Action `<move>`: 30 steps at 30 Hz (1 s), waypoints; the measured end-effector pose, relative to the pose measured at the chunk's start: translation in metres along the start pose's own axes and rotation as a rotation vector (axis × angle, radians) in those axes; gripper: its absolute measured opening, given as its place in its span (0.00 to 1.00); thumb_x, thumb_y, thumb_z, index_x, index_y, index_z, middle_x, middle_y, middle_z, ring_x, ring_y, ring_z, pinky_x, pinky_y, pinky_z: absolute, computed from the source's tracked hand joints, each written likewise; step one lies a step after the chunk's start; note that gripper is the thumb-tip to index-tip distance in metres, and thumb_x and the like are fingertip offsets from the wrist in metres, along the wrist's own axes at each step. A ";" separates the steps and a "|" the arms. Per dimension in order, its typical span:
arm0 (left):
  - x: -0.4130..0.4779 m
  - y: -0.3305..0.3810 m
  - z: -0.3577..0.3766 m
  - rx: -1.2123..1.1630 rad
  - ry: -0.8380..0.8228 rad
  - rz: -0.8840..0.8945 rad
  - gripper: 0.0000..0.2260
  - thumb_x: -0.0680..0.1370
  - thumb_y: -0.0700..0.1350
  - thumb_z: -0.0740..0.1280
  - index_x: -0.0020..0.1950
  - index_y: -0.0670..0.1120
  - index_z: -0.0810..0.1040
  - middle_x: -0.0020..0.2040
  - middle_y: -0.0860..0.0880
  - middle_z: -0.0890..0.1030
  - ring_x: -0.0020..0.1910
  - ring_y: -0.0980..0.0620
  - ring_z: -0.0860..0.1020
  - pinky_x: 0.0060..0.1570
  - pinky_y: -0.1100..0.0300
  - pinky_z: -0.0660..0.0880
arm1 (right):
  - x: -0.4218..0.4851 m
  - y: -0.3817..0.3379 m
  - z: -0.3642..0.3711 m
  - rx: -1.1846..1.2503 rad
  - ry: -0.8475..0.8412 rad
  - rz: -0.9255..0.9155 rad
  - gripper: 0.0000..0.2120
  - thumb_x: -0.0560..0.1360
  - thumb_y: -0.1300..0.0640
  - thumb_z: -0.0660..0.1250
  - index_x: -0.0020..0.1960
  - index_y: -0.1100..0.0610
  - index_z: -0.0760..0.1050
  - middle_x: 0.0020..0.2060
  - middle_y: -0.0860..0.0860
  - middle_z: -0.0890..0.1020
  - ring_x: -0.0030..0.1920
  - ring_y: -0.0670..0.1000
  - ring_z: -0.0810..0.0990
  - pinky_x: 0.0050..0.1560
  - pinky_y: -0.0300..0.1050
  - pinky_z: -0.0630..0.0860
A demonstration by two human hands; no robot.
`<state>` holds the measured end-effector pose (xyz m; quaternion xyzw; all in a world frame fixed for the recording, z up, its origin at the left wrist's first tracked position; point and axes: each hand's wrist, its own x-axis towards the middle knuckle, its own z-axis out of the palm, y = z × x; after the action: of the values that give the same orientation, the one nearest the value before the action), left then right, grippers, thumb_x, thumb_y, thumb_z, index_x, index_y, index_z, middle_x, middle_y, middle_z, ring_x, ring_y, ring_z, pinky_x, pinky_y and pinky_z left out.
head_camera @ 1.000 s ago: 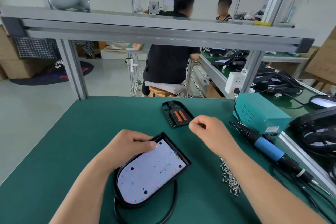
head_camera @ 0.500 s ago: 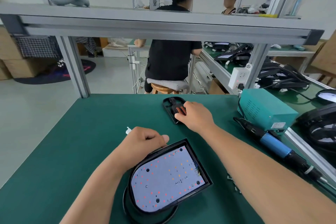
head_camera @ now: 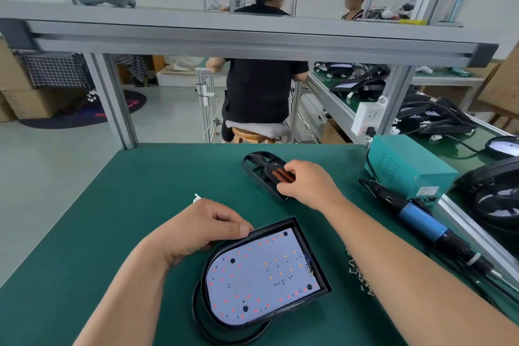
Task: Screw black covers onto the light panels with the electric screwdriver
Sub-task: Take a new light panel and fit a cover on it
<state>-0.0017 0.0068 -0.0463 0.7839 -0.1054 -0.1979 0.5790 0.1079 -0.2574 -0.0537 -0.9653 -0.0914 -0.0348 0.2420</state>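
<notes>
- The green desk (head_camera: 112,219) carries everything; its left part shows bare mat.
- The left hand (head_camera: 202,230) has its fingers curled round the far-left rim of the light panel (head_camera: 261,272), with the thumb on top of the edge, steadying it.
- The light panel lies near the front of the desk, its dotted white board facing up and no cover on it.
- The black cover (head_camera: 266,174) lies further back on the desk, well apart from the panel, inner side up, with two orange strips showing.
- The right hand (head_camera: 306,182) grips the near end of that cover, fingers curled over its edge. Whether it is lifted off the mat I cannot tell.
- A scatter of screws (head_camera: 359,275) lies just right of the panel, partly behind the right forearm.
- The electric screwdriver (head_camera: 421,222) rests untouched on the right of the desk, beside a teal box (head_camera: 407,168).
- Step in hand, as I judge it: fetching the cover. Next it likely needs turning over, carrying to the panel and seating so the screw holes line up. Only then come a screw and the screwdriver.
</notes>
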 end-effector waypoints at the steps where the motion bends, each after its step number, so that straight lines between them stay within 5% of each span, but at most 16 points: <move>1: 0.001 0.001 0.003 0.006 -0.015 -0.004 0.17 0.71 0.57 0.78 0.54 0.47 0.89 0.54 0.45 0.88 0.55 0.35 0.84 0.56 0.42 0.76 | -0.007 0.003 -0.002 0.062 -0.005 -0.010 0.14 0.73 0.47 0.73 0.56 0.51 0.80 0.46 0.48 0.85 0.45 0.52 0.83 0.42 0.50 0.80; 4: 0.006 0.002 0.014 0.031 -0.052 0.007 0.08 0.78 0.48 0.77 0.53 0.46 0.89 0.53 0.47 0.89 0.56 0.43 0.86 0.60 0.47 0.82 | -0.030 0.009 -0.014 0.183 -0.002 -0.061 0.25 0.74 0.46 0.75 0.71 0.48 0.78 0.58 0.43 0.84 0.57 0.46 0.83 0.56 0.42 0.78; 7: 0.010 0.001 0.020 0.082 -0.040 0.030 0.04 0.79 0.44 0.75 0.50 0.46 0.90 0.49 0.49 0.89 0.50 0.54 0.87 0.51 0.63 0.79 | -0.053 0.012 -0.028 0.222 -0.025 -0.145 0.26 0.74 0.48 0.76 0.71 0.43 0.78 0.61 0.40 0.83 0.59 0.37 0.79 0.56 0.28 0.70; 11: 0.011 0.000 0.018 0.102 -0.023 0.045 0.03 0.79 0.44 0.76 0.47 0.48 0.90 0.48 0.51 0.89 0.48 0.56 0.86 0.51 0.65 0.78 | -0.088 0.010 -0.049 0.271 -0.068 -0.227 0.25 0.72 0.45 0.75 0.69 0.39 0.79 0.60 0.37 0.81 0.61 0.34 0.76 0.57 0.23 0.66; 14: 0.009 0.000 0.020 0.120 -0.024 0.071 0.05 0.80 0.45 0.76 0.44 0.48 0.87 0.41 0.57 0.85 0.38 0.60 0.79 0.40 0.69 0.72 | -0.116 0.012 -0.061 0.350 -0.110 -0.316 0.27 0.72 0.48 0.75 0.70 0.40 0.79 0.64 0.38 0.81 0.67 0.42 0.78 0.65 0.29 0.68; 16: 0.008 0.000 0.019 0.132 -0.020 0.099 0.04 0.80 0.45 0.75 0.49 0.44 0.85 0.42 0.57 0.82 0.38 0.58 0.75 0.37 0.68 0.70 | -0.130 0.014 -0.066 0.381 -0.144 -0.374 0.27 0.72 0.52 0.77 0.70 0.41 0.79 0.67 0.39 0.80 0.70 0.46 0.77 0.69 0.35 0.68; 19: 0.007 -0.002 0.016 0.164 -0.026 0.090 0.07 0.78 0.41 0.74 0.43 0.39 0.80 0.35 0.51 0.75 0.34 0.52 0.68 0.35 0.60 0.67 | -0.142 0.013 -0.070 0.392 -0.213 -0.430 0.27 0.72 0.53 0.77 0.70 0.41 0.80 0.69 0.41 0.80 0.73 0.49 0.76 0.74 0.41 0.68; 22: 0.006 -0.001 0.016 0.184 -0.035 0.099 0.11 0.78 0.43 0.74 0.35 0.44 0.80 0.34 0.53 0.77 0.36 0.54 0.72 0.40 0.59 0.70 | -0.148 0.007 -0.071 0.319 -0.277 -0.497 0.26 0.72 0.55 0.77 0.69 0.45 0.81 0.68 0.40 0.80 0.74 0.51 0.74 0.72 0.42 0.70; 25: 0.008 -0.003 0.018 0.051 -0.059 0.024 0.09 0.76 0.50 0.74 0.44 0.45 0.87 0.41 0.45 0.83 0.41 0.49 0.76 0.45 0.54 0.71 | -0.153 0.000 -0.068 0.196 -0.327 -0.559 0.25 0.72 0.55 0.76 0.68 0.48 0.80 0.66 0.37 0.79 0.72 0.50 0.73 0.70 0.43 0.71; 27: 0.009 -0.005 0.018 0.034 -0.056 -0.006 0.15 0.76 0.55 0.72 0.49 0.43 0.87 0.39 0.42 0.79 0.38 0.48 0.72 0.38 0.57 0.68 | -0.156 -0.004 -0.068 0.115 -0.352 -0.585 0.24 0.72 0.55 0.75 0.67 0.47 0.80 0.64 0.36 0.79 0.71 0.49 0.73 0.68 0.42 0.71; 30: 0.013 -0.009 0.015 -0.003 -0.036 -0.013 0.13 0.77 0.55 0.70 0.47 0.47 0.86 0.31 0.52 0.67 0.30 0.55 0.62 0.27 0.65 0.59 | -0.158 -0.009 -0.069 -0.013 -0.375 -0.605 0.22 0.72 0.53 0.73 0.65 0.46 0.78 0.62 0.36 0.78 0.68 0.46 0.72 0.66 0.41 0.70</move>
<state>0.0030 -0.0083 -0.0611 0.7801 -0.1104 -0.2160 0.5767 -0.0508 -0.3080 -0.0065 -0.8857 -0.4157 0.0724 0.1938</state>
